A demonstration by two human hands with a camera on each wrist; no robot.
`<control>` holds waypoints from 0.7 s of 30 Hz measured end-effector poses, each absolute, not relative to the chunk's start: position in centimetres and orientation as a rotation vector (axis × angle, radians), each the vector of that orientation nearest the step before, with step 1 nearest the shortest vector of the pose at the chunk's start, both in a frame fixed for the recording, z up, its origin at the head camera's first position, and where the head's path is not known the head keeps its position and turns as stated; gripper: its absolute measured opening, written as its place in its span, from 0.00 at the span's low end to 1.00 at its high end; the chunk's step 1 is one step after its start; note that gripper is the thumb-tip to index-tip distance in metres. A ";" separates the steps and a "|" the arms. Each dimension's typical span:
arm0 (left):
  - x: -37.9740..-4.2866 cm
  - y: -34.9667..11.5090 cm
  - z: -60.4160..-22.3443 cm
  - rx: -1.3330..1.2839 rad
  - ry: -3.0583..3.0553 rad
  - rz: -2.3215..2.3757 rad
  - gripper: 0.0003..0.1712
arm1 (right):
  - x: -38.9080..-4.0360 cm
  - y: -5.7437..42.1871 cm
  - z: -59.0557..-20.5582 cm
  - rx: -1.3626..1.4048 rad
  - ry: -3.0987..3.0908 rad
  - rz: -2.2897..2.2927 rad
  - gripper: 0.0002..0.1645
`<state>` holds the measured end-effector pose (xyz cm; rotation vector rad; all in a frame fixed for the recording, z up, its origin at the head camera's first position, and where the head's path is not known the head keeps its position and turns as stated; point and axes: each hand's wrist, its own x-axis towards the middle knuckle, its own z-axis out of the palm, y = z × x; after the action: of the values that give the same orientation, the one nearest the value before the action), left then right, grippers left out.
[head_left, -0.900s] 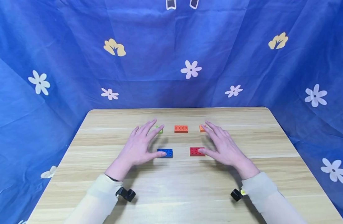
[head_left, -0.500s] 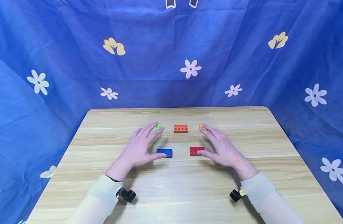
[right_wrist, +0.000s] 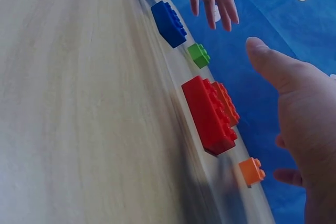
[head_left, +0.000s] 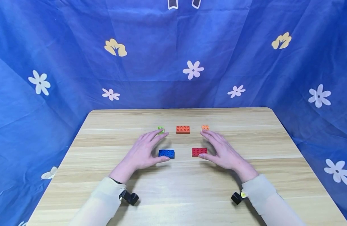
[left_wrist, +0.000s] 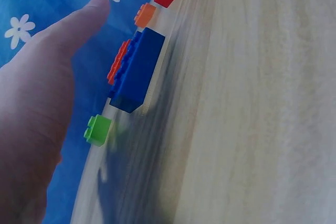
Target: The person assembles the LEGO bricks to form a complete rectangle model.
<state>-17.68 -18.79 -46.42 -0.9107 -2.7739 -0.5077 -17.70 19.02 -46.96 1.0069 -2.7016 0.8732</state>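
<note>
My left hand (head_left: 143, 153) hovers above the table beside a blue brick (head_left: 166, 153), thumb and fingers spread apart and holding nothing. Its fingertips partly cover a small lime green brick (head_left: 161, 128) behind. Over on the other side my right hand (head_left: 223, 152) is likewise held in the air with parted fingers. The thumb overlaps the near edge of a red brick (head_left: 199, 151), and the fingers reach toward a small orange brick (head_left: 205, 127). Between the two small bricks lies an orange-red brick (head_left: 183, 129). Both wrist views show gaps between the hands and the bricks.
The bricks lie apart from each other on a light wooden table (head_left: 173, 188). A blue curtain (head_left: 151, 62) with printed flowers hangs behind and around it. Each wrist carries a small black camera, such as the left wrist camera (head_left: 129, 197).
Both hands have drawn slightly back toward the body, with the right also shifting a little left. More of the green and small orange bricks shows now. The bricks have stayed in place.
</note>
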 end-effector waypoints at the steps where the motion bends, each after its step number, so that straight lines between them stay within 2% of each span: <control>1: -17.7 -18.8 -46.5 -0.912 -2.777 -0.518 0.58 | -17.7 19.0 -47.1 1.003 -2.704 0.882 0.54; 21: -17.5 -18.3 -47.5 -0.927 -2.821 -0.725 0.55 | -17.6 18.7 -48.9 1.001 -2.714 1.091 0.48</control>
<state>-17.52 -18.32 -47.53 -0.9269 -2.8211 -0.7254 -17.61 18.73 -48.89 1.0005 -2.7141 1.0910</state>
